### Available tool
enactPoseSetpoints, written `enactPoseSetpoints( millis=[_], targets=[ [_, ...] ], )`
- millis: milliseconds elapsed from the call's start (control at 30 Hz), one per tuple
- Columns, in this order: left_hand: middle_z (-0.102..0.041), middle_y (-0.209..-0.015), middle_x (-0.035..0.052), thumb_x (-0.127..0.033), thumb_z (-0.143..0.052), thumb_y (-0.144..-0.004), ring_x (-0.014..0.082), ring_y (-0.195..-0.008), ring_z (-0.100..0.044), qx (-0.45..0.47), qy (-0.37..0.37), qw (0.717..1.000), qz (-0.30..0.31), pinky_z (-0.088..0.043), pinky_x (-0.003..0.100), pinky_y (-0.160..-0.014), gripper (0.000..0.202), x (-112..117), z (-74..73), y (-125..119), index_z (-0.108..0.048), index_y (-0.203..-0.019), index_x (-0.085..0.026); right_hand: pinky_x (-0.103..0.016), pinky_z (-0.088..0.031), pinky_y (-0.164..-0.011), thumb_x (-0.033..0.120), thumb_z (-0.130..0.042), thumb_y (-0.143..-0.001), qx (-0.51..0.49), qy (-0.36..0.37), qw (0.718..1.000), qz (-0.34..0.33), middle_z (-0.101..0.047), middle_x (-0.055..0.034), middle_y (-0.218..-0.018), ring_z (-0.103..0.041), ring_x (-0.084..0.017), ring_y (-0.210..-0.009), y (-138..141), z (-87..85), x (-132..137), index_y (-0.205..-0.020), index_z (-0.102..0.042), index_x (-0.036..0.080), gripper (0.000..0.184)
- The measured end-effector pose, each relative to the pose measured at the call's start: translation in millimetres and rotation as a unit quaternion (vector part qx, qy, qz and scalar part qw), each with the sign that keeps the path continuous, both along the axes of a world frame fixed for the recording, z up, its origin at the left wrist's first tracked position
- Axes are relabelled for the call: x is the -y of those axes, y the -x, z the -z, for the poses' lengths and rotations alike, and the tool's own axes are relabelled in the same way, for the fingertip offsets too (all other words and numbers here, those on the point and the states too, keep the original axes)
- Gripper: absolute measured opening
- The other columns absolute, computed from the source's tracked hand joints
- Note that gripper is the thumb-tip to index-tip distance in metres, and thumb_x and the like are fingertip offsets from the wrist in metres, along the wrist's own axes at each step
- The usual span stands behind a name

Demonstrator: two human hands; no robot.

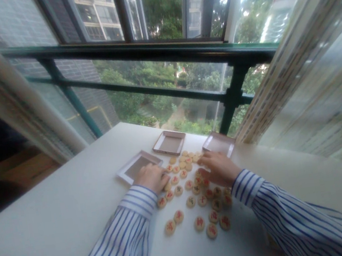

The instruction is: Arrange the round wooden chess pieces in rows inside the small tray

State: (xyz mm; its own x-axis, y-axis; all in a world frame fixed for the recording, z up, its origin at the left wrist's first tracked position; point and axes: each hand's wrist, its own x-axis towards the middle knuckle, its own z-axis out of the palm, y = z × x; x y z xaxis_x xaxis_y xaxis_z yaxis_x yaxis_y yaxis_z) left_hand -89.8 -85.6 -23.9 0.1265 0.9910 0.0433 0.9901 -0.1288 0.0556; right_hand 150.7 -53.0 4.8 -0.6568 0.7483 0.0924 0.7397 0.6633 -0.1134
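Observation:
Several round wooden game discs (195,192) with red or dark characters lie scattered on a white table (61,226). My left hand (152,177) rests knuckles-up at the left edge of the pile, fingers curled onto a disc by the left tray (138,166). My right hand (218,168) lies over the discs at the right, fingers bent down toward the pile's far side. What either hand grips is hidden. Both arms wear blue-striped white sleeves.
Three shallow square trays stand beyond the discs: left, middle (169,142) and right (219,144). The table meets a window with a dark green railing (148,51). A curtain (303,77) hangs at the right, another at the left.

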Motion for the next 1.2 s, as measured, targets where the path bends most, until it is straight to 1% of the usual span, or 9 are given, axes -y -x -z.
enactPoseSetpoints(
  millis=[367, 567, 667, 733, 833, 967, 1033, 1133, 1200],
  targets=[
    [-0.066, -0.078, 0.0077, -0.046, -0.044, -0.077, 0.0225, -0.080, -0.057, 0.002, 0.013, 1.000, -0.002, -0.039, 0.033, -0.070, 0.033, 0.0, -1.6, 0.0, -0.068, -0.073, -0.023, -0.032, -0.033, -0.080, 0.031, -0.047, -0.084, 0.008, 0.001, 1.000, 0.002, -0.058, -0.0086, -0.103, -0.051, -0.020, -0.097, 2.6, 1.1, 1.1, -0.104, -0.059, 0.020, 0.026],
    [-0.068, -0.080, 0.0072, -0.040, -0.049, -0.074, 0.0224, -0.081, -0.058, 0.046, -0.008, 0.999, -0.001, -0.041, 0.032, -0.071, 0.026, 0.1, 0.9, 3.2, -0.070, -0.079, -0.024, -0.032, -0.033, -0.082, 0.030, -0.047, -0.083, 0.005, -0.004, 1.000, -0.004, -0.059, -0.0086, -0.103, -0.051, -0.020, -0.098, 6.6, 3.3, 0.3, -0.104, -0.059, 0.021, 0.026],
    [-0.069, -0.081, 0.0055, -0.042, -0.049, -0.075, 0.0196, -0.077, -0.058, 0.120, -0.042, 0.992, 0.005, -0.042, 0.029, -0.070, 0.029, 1.7, 2.2, 7.5, -0.070, -0.085, -0.024, -0.032, -0.033, -0.083, 0.028, -0.048, -0.083, 0.001, -0.004, 1.000, -0.011, -0.058, -0.0089, -0.103, -0.051, -0.020, -0.099, 8.9, 4.1, 0.9, -0.104, -0.059, 0.020, 0.025],
    [-0.069, -0.081, 0.0047, -0.046, -0.049, -0.075, 0.0176, -0.072, -0.059, 0.200, -0.060, 0.978, -0.008, -0.043, 0.027, -0.067, 0.035, 3.4, 2.0, 11.4, -0.070, -0.090, -0.022, -0.032, -0.033, -0.083, 0.027, -0.048, -0.083, 0.000, -0.004, 1.000, -0.016, -0.058, -0.0086, -0.103, -0.051, -0.020, -0.099, 10.1, 4.2, 1.6, -0.104, -0.058, 0.020, 0.025],
    [-0.069, -0.080, 0.0048, -0.049, -0.052, -0.074, 0.0167, -0.067, -0.059, 0.332, -0.050, 0.941, -0.042, -0.045, 0.027, -0.062, 0.043, 6.2, 0.0, 17.4, -0.068, -0.098, -0.018, -0.032, -0.034, -0.082, 0.026, -0.048, -0.082, -0.008, -0.009, 1.000, -0.022, -0.058, -0.0082, -0.103, -0.051, -0.019, -0.098, 11.6, 3.7, 2.9, -0.104, -0.058, 0.020, 0.025],
    [-0.069, -0.086, 0.0063, -0.047, -0.057, -0.071, 0.0177, -0.076, -0.060, 0.478, -0.021, 0.877, -0.045, -0.047, 0.027, -0.067, 0.044, 9.2, -4.3, 22.0, -0.067, -0.099, -0.015, -0.031, -0.033, -0.083, 0.027, -0.048, -0.083, -0.026, -0.013, 0.999, -0.034, -0.059, -0.0080, -0.102, -0.051, -0.019, -0.097, 15.3, 1.8, 4.7, -0.105, -0.058, 0.020, 0.024],
    [-0.068, -0.079, 0.0052, -0.047, -0.057, -0.071, 0.0157, -0.071, -0.059, 0.513, -0.009, 0.857, -0.049, -0.047, 0.025, -0.061, 0.045, 10.2, -5.7, 22.4, -0.066, -0.101, -0.015, -0.031, -0.034, -0.082, 0.028, -0.049, -0.084, -0.041, -0.015, 0.998, -0.039, -0.059, -0.0078, -0.101, -0.052, -0.019, -0.096, 18.7, 0.9, 6.2, -0.104, -0.058, 0.020, 0.024],
    [-0.061, -0.062, 0.0016, -0.048, -0.057, -0.071, 0.0112, -0.056, -0.051, 0.538, -0.003, 0.841, -0.058, -0.041, 0.022, -0.049, 0.048, 11.0, -4.8, 21.2, -0.064, -0.104, -0.013, -0.031, -0.035, -0.080, 0.028, -0.049, -0.083, -0.078, -0.020, 0.996, -0.046, -0.060, -0.0073, -0.099, -0.053, -0.018, -0.094, 26.2, 0.1, 9.1, -0.102, -0.058, 0.020, 0.022],
    [-0.057, -0.058, -0.0001, -0.049, -0.057, -0.070, 0.0095, -0.051, -0.047, 0.557, 0.000, 0.828, -0.059, -0.038, 0.021, -0.046, 0.050, 11.3, -3.3, 19.8, -0.064, -0.104, -0.013, -0.030, -0.036, -0.080, 0.029, -0.050, -0.083, -0.108, -0.019, 0.993, -0.052, -0.061, -0.0066, -0.098, -0.054, -0.017, -0.091, 32.8, -0.2, 11.7, -0.102, -0.058, 0.020, 0.022]
  ],
)
